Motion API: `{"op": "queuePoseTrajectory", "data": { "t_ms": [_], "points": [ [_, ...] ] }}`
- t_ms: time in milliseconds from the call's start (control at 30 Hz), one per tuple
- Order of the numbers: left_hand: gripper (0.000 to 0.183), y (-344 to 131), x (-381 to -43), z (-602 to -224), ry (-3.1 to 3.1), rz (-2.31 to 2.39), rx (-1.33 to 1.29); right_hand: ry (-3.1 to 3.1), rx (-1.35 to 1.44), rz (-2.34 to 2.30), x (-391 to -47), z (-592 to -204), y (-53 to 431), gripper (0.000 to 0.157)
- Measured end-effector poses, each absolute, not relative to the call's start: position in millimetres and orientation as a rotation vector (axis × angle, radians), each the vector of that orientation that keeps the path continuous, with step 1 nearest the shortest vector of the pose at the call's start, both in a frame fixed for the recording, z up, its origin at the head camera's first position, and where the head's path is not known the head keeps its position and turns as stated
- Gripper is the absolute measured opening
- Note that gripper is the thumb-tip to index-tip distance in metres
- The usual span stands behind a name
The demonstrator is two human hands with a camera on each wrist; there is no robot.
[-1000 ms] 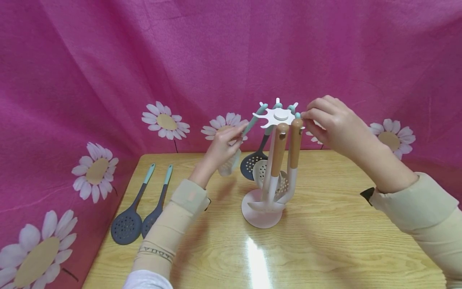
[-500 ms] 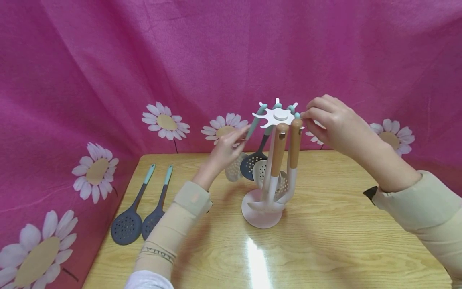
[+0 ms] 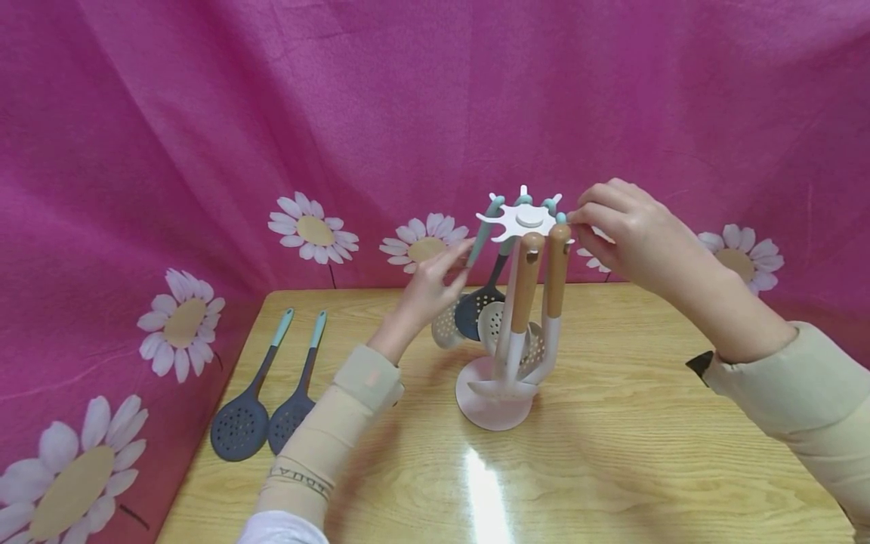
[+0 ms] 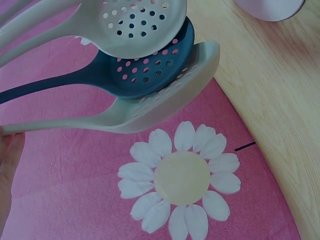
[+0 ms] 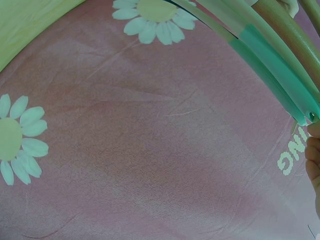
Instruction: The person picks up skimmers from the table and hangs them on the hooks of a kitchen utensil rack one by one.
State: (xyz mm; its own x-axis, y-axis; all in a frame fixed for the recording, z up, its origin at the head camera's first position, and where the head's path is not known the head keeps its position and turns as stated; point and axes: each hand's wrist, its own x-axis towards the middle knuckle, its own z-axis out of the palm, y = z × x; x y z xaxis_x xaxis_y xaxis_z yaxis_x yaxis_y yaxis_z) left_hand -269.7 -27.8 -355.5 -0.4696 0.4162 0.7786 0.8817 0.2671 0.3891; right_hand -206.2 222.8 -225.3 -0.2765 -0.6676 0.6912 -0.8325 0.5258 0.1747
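Note:
A white rotating utensil rack point(image 3: 530, 217) on a pale pink round base point(image 3: 485, 408) holds several hanging utensils. My left hand point(image 3: 431, 283) pinches the mint handle point(image 3: 481, 240) of a pale skimmer, whose top end is at a rack hook. In the left wrist view this skimmer point(image 4: 165, 102) lies lowest, close against a dark slotted turner point(image 4: 145, 70). My right hand point(image 3: 625, 230) pinches the tip of a rack arm, right at the end of a mint handle point(image 3: 560, 217). In the right wrist view its fingers point(image 5: 313, 150) meet that handle end.
Two dark slotted turners point(image 3: 239, 427) with mint handles lie on the left of the wooden table point(image 3: 612, 453). Wooden-handled utensils point(image 3: 526, 279) hang at the rack's front. A pink flowered cloth point(image 3: 374, 113) rises behind and at the left.
My left hand has moved right with the skimmer, which now hangs more upright, its head beside the dark turner. My right hand has stayed at the rack arm.

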Motion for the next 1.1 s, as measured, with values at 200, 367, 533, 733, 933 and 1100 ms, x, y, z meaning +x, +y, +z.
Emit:
{"op": "queuePoseTrajectory", "data": {
  "t_ms": [200,367,533,733,933,1100],
  "points": [
    [0.043,-24,-268,-360,-2.01,-1.136,-1.112,-2.028,1.221,0.283,-206,-225,223,0.024],
    [0.043,-22,-267,-361,-2.008,-1.132,-1.082,-2.033,1.216,0.281,-206,-224,223,0.024],
    [0.048,-25,-267,-360,-2.02,-1.12,-1.09,-2.04,1.203,0.288,-205,-225,222,0.023],
    [0.053,-40,-272,-360,-2.026,-0.926,-1.056,-2.038,1.202,0.295,-205,-225,222,0.023],
    [0.044,-63,-287,-370,-2.085,-0.694,-0.83,-2.033,1.2,0.296,-205,-225,222,0.023],
    [0.042,-84,-297,-386,-2.285,-0.571,-0.589,-2.037,1.198,0.294,-205,-226,222,0.024]
  ]
}}
